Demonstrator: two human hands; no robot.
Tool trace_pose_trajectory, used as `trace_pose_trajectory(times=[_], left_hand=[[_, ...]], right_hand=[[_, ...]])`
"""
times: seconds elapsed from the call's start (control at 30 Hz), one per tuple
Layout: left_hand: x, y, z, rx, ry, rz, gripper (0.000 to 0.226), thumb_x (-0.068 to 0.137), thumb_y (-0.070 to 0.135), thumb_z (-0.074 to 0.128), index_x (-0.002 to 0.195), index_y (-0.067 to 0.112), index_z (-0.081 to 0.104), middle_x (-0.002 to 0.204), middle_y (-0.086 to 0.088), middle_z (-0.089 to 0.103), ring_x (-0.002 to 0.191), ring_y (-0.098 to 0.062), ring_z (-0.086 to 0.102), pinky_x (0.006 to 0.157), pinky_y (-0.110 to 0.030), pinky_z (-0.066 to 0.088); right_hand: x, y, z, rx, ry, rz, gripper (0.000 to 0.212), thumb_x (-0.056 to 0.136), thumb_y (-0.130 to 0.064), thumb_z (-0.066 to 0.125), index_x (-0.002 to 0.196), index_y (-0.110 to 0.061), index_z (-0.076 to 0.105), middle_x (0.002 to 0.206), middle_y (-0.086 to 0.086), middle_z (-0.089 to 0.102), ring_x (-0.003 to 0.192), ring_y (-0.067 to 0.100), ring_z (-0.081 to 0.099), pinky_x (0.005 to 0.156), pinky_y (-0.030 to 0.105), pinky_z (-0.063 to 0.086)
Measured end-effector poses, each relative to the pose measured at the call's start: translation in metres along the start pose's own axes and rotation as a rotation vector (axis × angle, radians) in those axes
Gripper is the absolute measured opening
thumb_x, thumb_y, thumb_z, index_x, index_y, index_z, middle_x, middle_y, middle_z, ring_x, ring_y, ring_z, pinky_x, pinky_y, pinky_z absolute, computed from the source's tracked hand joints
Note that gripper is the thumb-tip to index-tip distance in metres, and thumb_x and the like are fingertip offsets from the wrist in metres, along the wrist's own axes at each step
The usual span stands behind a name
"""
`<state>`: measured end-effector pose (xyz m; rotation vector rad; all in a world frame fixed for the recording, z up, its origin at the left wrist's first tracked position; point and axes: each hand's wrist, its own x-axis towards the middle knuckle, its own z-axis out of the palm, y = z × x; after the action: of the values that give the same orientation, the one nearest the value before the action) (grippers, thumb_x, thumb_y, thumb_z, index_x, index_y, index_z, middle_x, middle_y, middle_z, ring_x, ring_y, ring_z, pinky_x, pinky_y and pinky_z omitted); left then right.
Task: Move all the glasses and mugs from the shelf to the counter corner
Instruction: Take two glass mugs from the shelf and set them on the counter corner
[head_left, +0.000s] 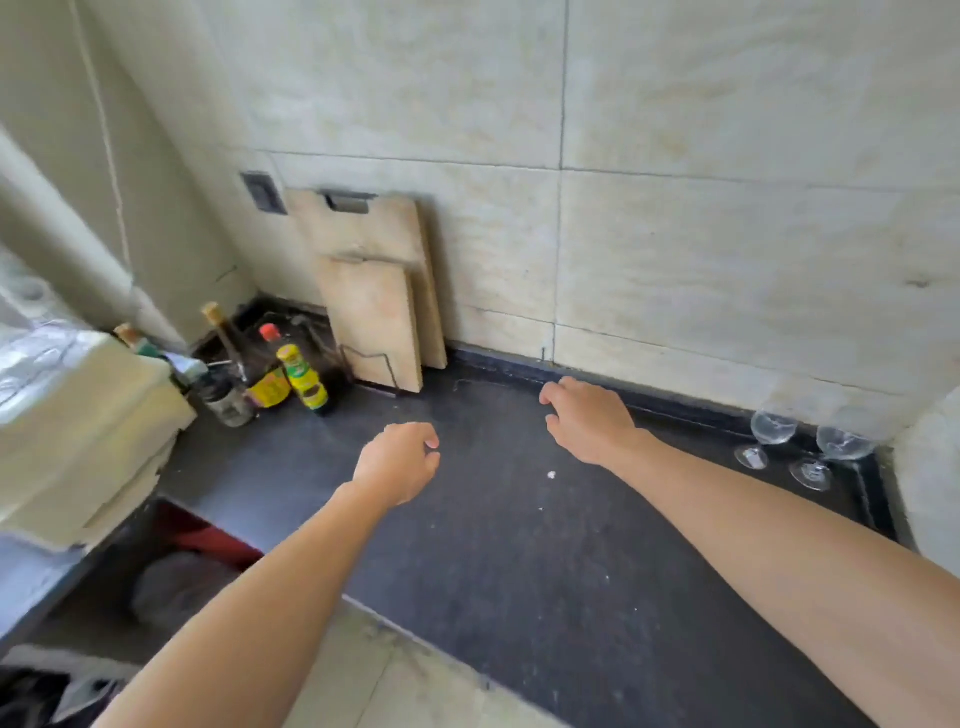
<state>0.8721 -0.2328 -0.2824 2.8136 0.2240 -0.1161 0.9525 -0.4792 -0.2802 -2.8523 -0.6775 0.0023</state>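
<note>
At lower centre of the frame our left hand (402, 460) hovers over the dark table (519, 545), its grip loosely curled on nothing; our right hand (587, 418), just right of it, is spread and empty too. Two stemmed glasses (802, 447) already stand at the right corner. We judge ourselves between trips; next we must go back to the shelf, which is out of view.

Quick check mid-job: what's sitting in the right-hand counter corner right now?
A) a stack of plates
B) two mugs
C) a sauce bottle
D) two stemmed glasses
D: two clear stemmed glasses stand upright in the right corner of the dark counter, and both hands are empty above it.
</note>
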Motion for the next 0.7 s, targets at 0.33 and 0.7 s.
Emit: trace_pose_trajectory(times=[0.33,0.7], left_hand=[[-0.251,-0.216,-0.116,0.019,0.285,-0.451,0.019,0.086,0.026,0.055,0.098,0.019,0.067,0.101,-0.005,0.069,0.095,-0.029,0.063,0.08,-0.036,0.052],[-0.592,-0.43,-0.184,0.078,0.458,-0.951,0.019,0.085,0.032,0.057,0.099,0.025,0.068,0.103,-0.003,0.071,0.094,-0.024,0.064,0.078,-0.034,0.05]], right_hand=[[-0.005,-0.324,-0.004,0.015,-0.008,-0.569,0.031,0.094,-0.021,0.045,0.123,-0.016,0.053,0.122,0.011,0.055,0.109,0.033,0.055,0.08,0.041,0.045],[-0.154,-0.72,0.046,0.145,0.027,-1.105,0.03,0.092,-0.022,0.05,0.121,-0.018,0.055,0.119,0.007,0.059,0.105,0.03,0.059,0.08,0.04,0.049]])
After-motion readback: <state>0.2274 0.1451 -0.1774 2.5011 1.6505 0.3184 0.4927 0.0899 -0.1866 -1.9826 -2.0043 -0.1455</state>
